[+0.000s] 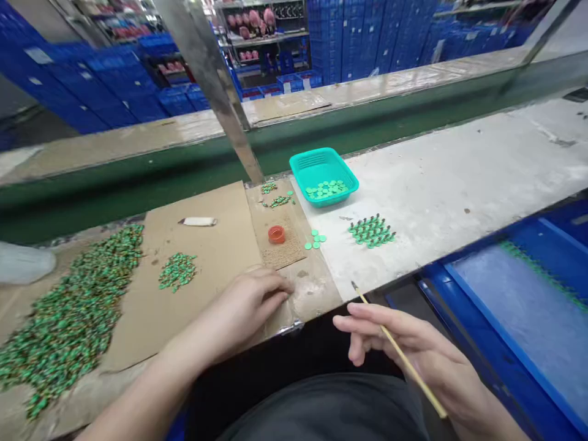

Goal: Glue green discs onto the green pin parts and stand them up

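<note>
My left hand (252, 300) rests at the table's front edge, its fingers curled together; whatever is between them, if anything, is too hidden to tell. A thin wooden brush (399, 349) with a dark tip lies across my right hand (395, 337), held in front of the table edge. Beyond my left hand sits a small red cup (276, 234) on a brown board. Several light green discs (315, 239) lie to the cup's right. Farther right stand rows of green pieces with dark tops (372, 231) on the white surface.
A teal basket (346, 177) holds more green discs. Cardboard (220, 245) at left bears a white tube (199, 221) and a small pile of green pieces (177, 271). A large green-brown pile (78, 312) lies far left. Blue crates (528, 343) stand at the lower right.
</note>
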`<state>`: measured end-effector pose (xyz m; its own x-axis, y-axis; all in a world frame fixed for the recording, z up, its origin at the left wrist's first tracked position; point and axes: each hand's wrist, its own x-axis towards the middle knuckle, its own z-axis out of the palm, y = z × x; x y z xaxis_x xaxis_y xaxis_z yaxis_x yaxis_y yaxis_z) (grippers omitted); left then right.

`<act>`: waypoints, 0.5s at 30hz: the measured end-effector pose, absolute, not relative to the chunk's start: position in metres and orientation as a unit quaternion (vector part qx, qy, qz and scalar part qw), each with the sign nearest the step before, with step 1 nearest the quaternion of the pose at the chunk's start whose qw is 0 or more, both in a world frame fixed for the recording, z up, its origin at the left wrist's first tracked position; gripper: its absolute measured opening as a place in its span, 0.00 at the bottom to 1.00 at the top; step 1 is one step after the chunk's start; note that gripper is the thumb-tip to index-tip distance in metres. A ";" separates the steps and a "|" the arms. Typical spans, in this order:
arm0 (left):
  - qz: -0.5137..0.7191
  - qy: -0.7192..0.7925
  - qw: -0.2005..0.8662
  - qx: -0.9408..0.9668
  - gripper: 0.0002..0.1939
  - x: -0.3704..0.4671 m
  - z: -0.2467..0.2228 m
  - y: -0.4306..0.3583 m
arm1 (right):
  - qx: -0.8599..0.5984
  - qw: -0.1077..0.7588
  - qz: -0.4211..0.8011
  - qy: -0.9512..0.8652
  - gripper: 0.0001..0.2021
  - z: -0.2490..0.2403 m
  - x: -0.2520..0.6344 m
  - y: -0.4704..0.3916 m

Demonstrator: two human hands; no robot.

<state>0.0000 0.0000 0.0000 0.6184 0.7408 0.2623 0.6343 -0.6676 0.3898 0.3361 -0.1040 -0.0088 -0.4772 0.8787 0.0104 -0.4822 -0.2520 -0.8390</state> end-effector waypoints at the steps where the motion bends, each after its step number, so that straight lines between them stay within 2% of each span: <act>1: 0.223 0.400 0.130 0.879 0.12 -0.004 -0.005 -0.004 | -0.250 0.464 0.733 -0.431 0.25 -0.007 0.328 -0.096; 4: 0.271 0.425 0.098 0.858 0.10 -0.012 -0.020 -0.020 | -0.297 0.509 0.644 -0.488 0.13 -0.001 0.303 -0.071; 7: 0.305 0.423 0.022 0.853 0.08 -0.016 -0.028 -0.038 | -0.370 0.561 0.500 -0.546 0.16 0.002 0.283 -0.045; 9: 0.299 0.406 0.002 0.864 0.10 -0.016 -0.032 -0.048 | -0.413 0.560 0.427 -0.578 0.19 0.004 0.272 -0.027; 11: 0.296 0.399 0.007 0.868 0.14 -0.017 -0.037 -0.054 | -0.443 0.550 0.383 -0.595 0.16 0.006 0.261 -0.007; 15: 0.321 0.411 0.019 0.853 0.16 -0.015 -0.054 -0.057 | -0.420 0.557 0.371 -0.613 0.03 0.008 0.234 0.035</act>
<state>-0.0152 -0.0570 -0.0541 0.4559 0.7132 0.5325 0.6888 -0.6616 0.2964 0.2339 0.0351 0.0081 -0.0284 0.9282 0.3710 0.1013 0.3719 -0.9227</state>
